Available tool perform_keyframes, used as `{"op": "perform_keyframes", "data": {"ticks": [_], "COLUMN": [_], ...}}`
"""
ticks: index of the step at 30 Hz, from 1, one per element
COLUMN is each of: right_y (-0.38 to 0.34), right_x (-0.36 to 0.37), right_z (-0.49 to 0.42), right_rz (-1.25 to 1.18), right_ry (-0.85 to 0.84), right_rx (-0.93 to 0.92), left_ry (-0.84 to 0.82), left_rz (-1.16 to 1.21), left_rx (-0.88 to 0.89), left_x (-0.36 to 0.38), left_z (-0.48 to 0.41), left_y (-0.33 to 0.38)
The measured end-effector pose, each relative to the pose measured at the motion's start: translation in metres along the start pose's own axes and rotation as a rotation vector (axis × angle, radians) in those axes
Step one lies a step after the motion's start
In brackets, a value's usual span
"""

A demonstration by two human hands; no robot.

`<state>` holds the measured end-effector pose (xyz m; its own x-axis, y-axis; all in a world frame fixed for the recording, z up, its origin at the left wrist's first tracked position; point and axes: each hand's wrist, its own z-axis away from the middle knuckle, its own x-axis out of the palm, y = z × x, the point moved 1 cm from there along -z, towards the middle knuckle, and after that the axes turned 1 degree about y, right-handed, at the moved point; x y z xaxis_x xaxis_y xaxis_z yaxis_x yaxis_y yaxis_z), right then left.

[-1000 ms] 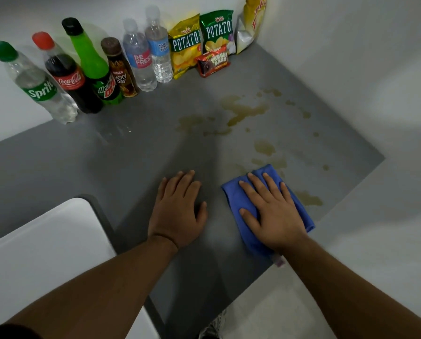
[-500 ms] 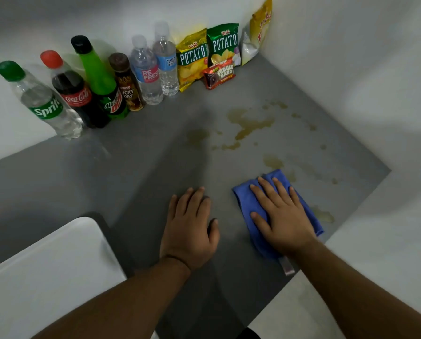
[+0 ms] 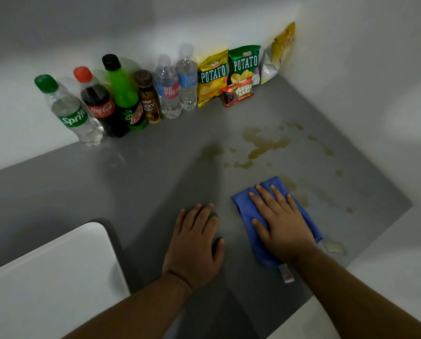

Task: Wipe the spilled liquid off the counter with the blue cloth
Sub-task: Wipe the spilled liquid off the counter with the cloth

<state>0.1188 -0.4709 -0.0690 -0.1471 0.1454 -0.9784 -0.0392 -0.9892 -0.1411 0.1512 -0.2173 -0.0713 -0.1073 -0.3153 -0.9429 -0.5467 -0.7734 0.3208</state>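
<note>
The blue cloth (image 3: pixel 247 211) is pinned flat on the grey counter (image 3: pixel 155 167) in the lower right of the frame, under the right hand (image 3: pixel 281 226), whose fingers (image 3: pixel 265 199) are spread wide and pressed down on it, not curled round it. The left hand (image 3: pixel 194 245) is laid palm-down just beside it, fingers loosely together, nothing held. The wiping step is judged to be in hand, though barely begun: the spilled liquid (image 3: pixel 263 143) is seen as brownish puddles and spots above and to the right of the cloth, with one pale patch at the lower right edge. Next, a firm push up the frame into the largest puddle is called for, short of the bottles (image 3: pixel 121 99) and snack bags (image 3: pixel 229 72) lined along the wall.
</note>
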Motion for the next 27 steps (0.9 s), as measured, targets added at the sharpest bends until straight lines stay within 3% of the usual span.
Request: {"op": "perform_keyframes", "data": {"ticks": [4, 11, 14, 18, 20, 24, 27], "right_y": [-0.034, 0.017, 0.027, -0.007, -0.026, -0.027, -0.002], "right_x": [0.006, 0.000, -0.006, -0.001, 0.003, 0.005, 0.000], "right_z": [-0.026, 0.003, -0.009, -0.038, -0.045, -0.026, -0.015], "right_rz": [0.014, -0.019, -0.011, 0.013, 0.032, -0.009, -0.005], "right_ry": [0.028, -0.037, -0.017, 0.031, 0.028, 0.024, 0.007], "right_rx": [0.144, -0.294, -0.179, 0.090, 0.123, -0.094, -0.231], "left_ry": [0.033, 0.099, 0.118, 0.160, 0.184, 0.188, 0.173], "left_rz": [0.008, 0.042, 0.034, 0.024, 0.000, -0.087, -0.107], "left_rx": [-0.005, -0.021, -0.017, -0.026, -0.015, 0.097, 0.063], "left_x": [0.000, -0.002, -0.006, -0.013, -0.017, -0.021, -0.024], "left_z": [0.000, -0.007, -0.018, -0.041, -0.053, -0.073, -0.080], "left_y": [-0.001, -0.010, -0.018, -0.031, -0.039, -0.056, -0.067]}}
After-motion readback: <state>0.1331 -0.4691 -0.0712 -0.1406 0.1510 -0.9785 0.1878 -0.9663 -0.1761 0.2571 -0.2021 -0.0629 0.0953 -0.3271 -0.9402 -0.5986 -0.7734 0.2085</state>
